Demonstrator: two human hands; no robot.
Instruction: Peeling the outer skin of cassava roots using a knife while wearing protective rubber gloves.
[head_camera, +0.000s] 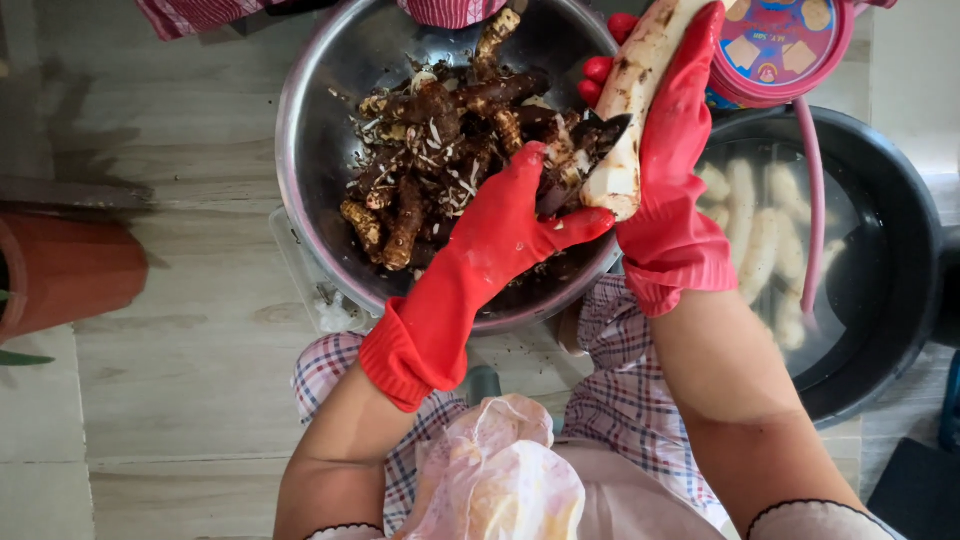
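Gripping the cassava root (628, 120) tight in the right hand (672, 190), left hand (500, 225) squeezing the knife (590, 145), scraping slowly, away from fingers.

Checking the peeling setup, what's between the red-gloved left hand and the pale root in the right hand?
In the head view, a dark knife blade bridges them: the left hand holds it against the peeled root, gripped by the right hand.

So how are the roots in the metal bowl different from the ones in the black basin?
The roots in the metal bowl are dark brown, unpeeled and mixed with peelings; the roots in the black basin are pale, peeled and sit in water. The bowl's lie heaped, the basin's lie spread out. Both are long and narrow.
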